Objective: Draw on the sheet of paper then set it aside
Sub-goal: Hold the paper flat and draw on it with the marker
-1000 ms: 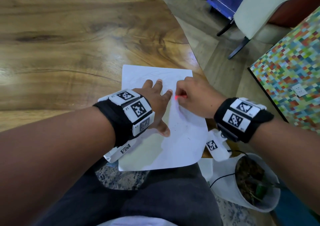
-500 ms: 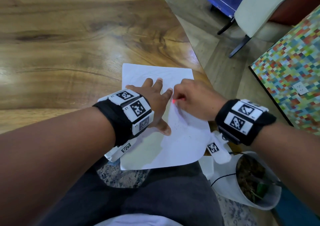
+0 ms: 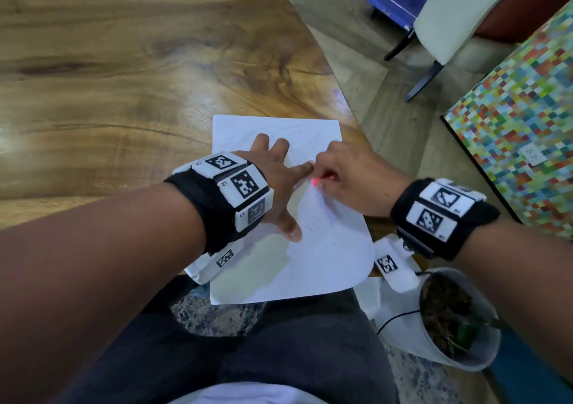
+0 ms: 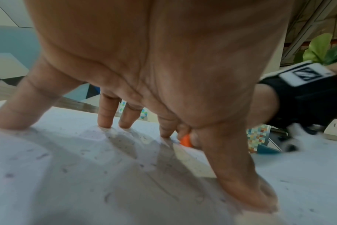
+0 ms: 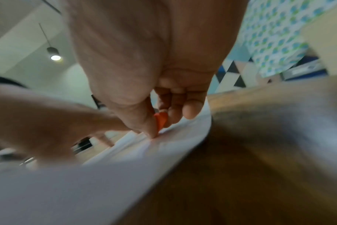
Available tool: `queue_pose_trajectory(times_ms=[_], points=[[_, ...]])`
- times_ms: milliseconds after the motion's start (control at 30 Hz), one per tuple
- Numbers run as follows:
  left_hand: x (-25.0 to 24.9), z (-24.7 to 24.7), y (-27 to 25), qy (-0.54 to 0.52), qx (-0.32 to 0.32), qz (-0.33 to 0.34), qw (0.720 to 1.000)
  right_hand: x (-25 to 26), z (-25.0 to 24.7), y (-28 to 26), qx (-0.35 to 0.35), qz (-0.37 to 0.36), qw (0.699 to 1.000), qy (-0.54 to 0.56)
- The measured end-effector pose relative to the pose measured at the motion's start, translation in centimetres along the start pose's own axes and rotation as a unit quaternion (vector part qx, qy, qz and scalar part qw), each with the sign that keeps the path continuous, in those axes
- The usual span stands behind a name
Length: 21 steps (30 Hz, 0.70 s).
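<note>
A white sheet of paper (image 3: 313, 257) lies at the near right corner of the wooden table (image 3: 124, 78), its near edge hanging over my lap. My left hand (image 3: 279, 171) lies spread flat on the sheet, fingertips (image 4: 106, 121) pressing it down. My right hand (image 3: 344, 174) pinches a short orange-red crayon (image 3: 319, 181) between thumb and fingers, its tip on the paper just beside my left index finger. The crayon (image 5: 161, 121) shows in the right wrist view, and its orange stub (image 4: 186, 140) shows past my left fingers. Faint dark specks mark the sheet (image 4: 87, 175).
The table's right edge runs diagonally just right of the sheet. On the floor to the right stand a white pot with soil (image 3: 449, 316), a colourful mosaic panel (image 3: 521, 124) and a chair (image 3: 459, 15). My dark trousers (image 3: 248, 351) are below the sheet.
My right hand with the crayon has shifted slightly left, closer to my left index finger. The left hand stays pressed on the sheet.
</note>
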State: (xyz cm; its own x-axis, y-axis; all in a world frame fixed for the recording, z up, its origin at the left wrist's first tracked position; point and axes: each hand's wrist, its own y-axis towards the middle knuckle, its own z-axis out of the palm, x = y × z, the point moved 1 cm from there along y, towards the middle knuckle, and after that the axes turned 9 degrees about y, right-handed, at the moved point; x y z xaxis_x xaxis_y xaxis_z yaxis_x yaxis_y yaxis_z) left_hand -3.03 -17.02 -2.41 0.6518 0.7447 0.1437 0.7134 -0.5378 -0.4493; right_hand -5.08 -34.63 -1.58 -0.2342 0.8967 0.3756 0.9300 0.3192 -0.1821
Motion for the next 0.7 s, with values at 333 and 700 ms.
queue_pose_trajectory(times_ms=[333,700], points=[[-0.5,-0.8,0.4,0.044,0.014,0.032,0.998,-2.3,-0.9,1.3,-0.041,0.043,0.998,0.003],[-1.0,-0.6,0.9,0.032,0.008,0.034,0.999,-1.0,0.5,-2.2,0.051,-0.063,0.997,0.006]])
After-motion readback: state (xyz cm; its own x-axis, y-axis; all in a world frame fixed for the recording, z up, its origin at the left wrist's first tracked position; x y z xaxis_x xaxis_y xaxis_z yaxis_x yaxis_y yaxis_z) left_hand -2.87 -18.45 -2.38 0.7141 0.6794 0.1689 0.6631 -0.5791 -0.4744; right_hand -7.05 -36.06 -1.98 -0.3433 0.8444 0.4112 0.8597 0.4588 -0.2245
